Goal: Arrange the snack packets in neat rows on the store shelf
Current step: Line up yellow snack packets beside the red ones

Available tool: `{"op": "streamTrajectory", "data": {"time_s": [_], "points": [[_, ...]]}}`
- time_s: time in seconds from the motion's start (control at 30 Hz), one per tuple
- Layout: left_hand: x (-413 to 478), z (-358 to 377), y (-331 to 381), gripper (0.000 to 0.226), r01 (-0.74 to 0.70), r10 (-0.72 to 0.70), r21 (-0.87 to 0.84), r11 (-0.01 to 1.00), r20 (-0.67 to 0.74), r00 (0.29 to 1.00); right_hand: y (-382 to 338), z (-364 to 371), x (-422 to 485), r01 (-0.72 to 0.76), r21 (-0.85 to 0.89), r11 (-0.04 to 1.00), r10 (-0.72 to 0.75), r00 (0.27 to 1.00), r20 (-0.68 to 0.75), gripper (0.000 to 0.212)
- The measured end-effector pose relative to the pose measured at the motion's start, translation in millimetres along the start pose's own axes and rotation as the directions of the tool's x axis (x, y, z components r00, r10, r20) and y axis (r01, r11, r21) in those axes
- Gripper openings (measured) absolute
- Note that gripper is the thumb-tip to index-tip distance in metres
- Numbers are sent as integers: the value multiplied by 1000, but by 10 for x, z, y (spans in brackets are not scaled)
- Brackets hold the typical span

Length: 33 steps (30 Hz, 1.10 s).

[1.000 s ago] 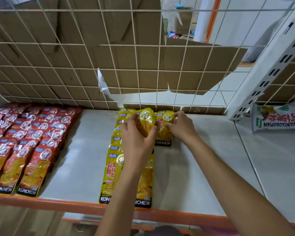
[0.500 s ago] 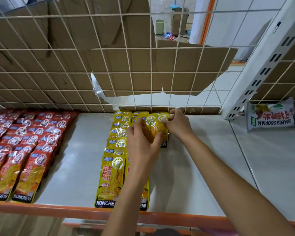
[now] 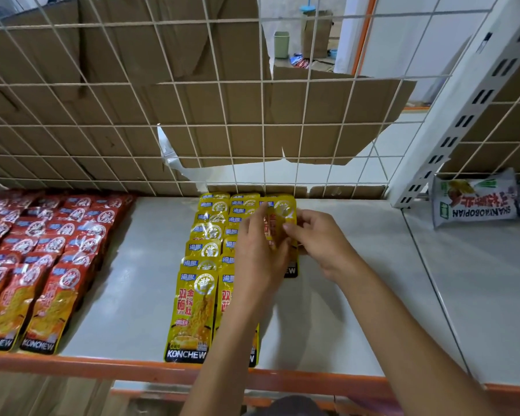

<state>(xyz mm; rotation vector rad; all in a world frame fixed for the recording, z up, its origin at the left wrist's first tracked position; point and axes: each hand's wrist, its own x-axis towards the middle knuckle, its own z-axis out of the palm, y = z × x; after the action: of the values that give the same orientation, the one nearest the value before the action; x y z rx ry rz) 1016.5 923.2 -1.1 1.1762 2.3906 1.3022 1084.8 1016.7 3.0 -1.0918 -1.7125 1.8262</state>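
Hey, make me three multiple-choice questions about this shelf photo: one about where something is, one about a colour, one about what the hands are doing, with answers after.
1. Where does the green-and-white packet lie?
A. On the far right of the shelf, beyond the white upright
B. Among the red packets
C. On top of the yellow rows

2. What colour are the packets stacked at the left of the shelf?
A. Blue
B. Red
C. Green

3. What are the left hand and right hand doing?
A. Resting flat on bare shelf
B. Gripping the wire grid
C. Both pinching one yellow packet at the back of the third yellow row

Answers: 1 A, it lies past the white upright. 2 B, their wrappers are red. 3 C, fingers of both hands close on that packet.
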Motion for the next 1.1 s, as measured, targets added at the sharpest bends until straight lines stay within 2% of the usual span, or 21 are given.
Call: {"op": "streamTrajectory", "data": {"time_s": [0.13, 0.23, 0.37, 0.63, 0.73, 1.1], "points": [[14, -38, -65, 47, -42, 51, 91, 995, -101, 994, 95, -109, 84, -37, -45, 998, 29, 987, -156, 15], [42, -93, -162, 39, 31, -3, 153, 988, -175, 985, 162, -124, 127, -70, -93, 993, 56, 988, -141, 13], [30, -108, -226, 32, 16, 16, 162, 987, -193, 981, 205, -16, 175, -48, -251, 967, 5, 986, -167, 5], [-4, -57, -244, 28, 5, 26, 155, 988, -200, 979, 165, 47, 190, -98, -525, 845, -35, 971, -237, 18], [-4, -51, -241, 28, -1, 34, 159, 987, -201, 979, 188, 44, 186, -104, -559, 823, -40, 970, -240, 18], [-16, -22, -212, 28, -20, 52, 170, 985, -188, 981, 139, 62, 210, -85, -534, 841, -53, 970, -238, 28]]}}
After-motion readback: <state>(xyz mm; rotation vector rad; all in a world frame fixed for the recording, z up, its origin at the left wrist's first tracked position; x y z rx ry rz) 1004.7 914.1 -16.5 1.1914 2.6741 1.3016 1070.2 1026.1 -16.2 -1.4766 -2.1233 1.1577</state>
